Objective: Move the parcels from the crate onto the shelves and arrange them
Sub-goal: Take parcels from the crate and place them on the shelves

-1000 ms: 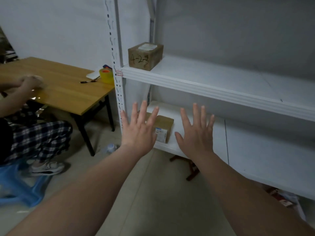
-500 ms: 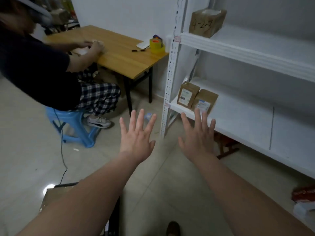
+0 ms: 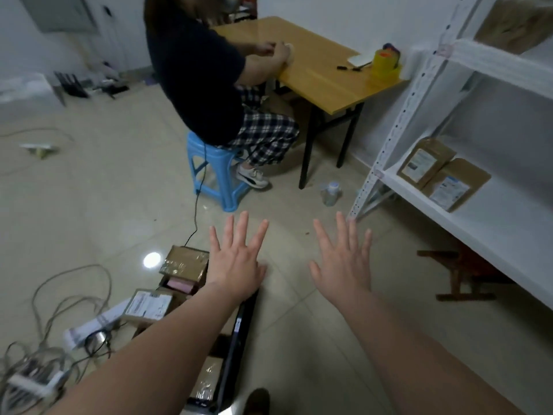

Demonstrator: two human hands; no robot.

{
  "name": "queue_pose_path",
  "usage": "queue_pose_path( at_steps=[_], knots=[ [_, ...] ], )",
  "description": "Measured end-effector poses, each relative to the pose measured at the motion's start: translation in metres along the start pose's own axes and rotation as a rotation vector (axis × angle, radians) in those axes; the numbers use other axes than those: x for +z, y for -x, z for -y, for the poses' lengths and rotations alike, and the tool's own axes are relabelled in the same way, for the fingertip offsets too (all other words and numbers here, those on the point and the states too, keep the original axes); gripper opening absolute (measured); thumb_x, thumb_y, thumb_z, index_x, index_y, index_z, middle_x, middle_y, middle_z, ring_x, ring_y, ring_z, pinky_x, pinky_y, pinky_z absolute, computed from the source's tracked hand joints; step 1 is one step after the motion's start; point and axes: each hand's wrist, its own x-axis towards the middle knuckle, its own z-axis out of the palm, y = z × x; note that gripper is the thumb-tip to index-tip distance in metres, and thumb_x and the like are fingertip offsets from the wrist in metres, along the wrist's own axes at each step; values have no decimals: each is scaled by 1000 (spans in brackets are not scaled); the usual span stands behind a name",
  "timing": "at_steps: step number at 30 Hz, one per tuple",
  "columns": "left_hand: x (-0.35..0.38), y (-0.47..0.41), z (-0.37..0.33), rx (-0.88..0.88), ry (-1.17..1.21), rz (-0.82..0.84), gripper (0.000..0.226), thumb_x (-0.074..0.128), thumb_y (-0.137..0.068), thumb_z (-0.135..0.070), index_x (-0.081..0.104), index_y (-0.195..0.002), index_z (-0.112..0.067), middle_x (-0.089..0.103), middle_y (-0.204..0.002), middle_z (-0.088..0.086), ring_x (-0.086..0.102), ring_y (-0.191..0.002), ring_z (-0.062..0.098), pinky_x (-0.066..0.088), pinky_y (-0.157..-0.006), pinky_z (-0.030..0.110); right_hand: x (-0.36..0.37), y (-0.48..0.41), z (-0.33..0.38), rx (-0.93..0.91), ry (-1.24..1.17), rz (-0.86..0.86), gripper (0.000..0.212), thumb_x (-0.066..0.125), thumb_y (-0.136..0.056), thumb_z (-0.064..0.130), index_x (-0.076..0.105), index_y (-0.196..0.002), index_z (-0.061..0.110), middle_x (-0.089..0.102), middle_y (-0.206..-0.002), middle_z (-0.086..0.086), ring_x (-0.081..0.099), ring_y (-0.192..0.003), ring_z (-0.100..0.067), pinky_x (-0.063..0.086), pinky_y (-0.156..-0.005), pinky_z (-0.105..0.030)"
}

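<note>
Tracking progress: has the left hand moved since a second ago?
Yes: the left hand has swung leftward, from in front of the lower shelf to above the crate.

Two parcels [image 3: 425, 161] sit at the left end of the lower shelf [image 3: 493, 223]; the crate [image 3: 244, 322] stands down to its left

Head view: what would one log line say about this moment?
left grip open, empty; right grip open, empty; crate holds parcels; lower shelf: two boxes
</note>
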Motion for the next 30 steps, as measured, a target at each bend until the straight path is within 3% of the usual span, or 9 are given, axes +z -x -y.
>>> queue_pose_path(
  at_steps=[4, 10, 15, 20, 28, 30],
  knots=[
    [29, 41, 22, -123, 14, 84, 84, 39, -96, -55, -19, -152, -32, -19, -161, 11, -17, -148, 36, -4, -117, 59, 30, 19, 28, -95, -46, 9, 86, 72, -80, 43, 31, -153, 27, 20, -160, -20, 16, -148, -40, 6, -116, -60],
    [67, 109, 60, -280, 16, 168, 83, 34, -96, -62, -20, -152, -34, -19, -161, 12, -16, -148, 35, -7, -116, 58, 61, 52, 59, -210, -55, 145, 82, 60, -90, 43, 15, -157, 31, 4, -164, -17, 0, -151, -37, -6, -117, -57],
    [74, 136, 96, -390, 26, 192, 86, 41, -94, -61, -17, -152, -33, -18, -162, 12, -13, -149, 36, -2, -117, 59, 64, 56, 93, -271, -44, 150, 84, 66, -86, 43, 22, -156, 27, 13, -162, -20, 9, -150, -39, -1, -117, -57],
    [80, 151, 124, -416, 86, 163, 88, 46, -94, -56, -15, -153, -32, -14, -162, 13, -12, -149, 36, -2, -118, 58, 71, 52, 131, -328, -38, 224, 81, 55, -93, 44, 7, -158, 29, -3, -164, -17, -5, -151, -37, -7, -117, -56],
    [111, 158, 219, -418, 62, 224, 89, 44, -95, -55, -17, -153, -28, -14, -162, 12, -10, -149, 35, -2, -117, 57, 87, 42, 221, -325, 39, 259, 80, 57, -90, 46, 18, -156, 26, 12, -162, -20, 10, -149, -40, 6, -116, -60],
    [118, 153, 248, -389, 62, 217, 89, 44, -94, -56, -15, -154, -28, -12, -162, 13, -8, -149, 35, 1, -117, 57, 94, 38, 245, -281, 34, 301, 80, 54, -91, 46, 14, -158, 25, 8, -162, -19, 7, -149, -39, 4, -116, -59]
  ],
)
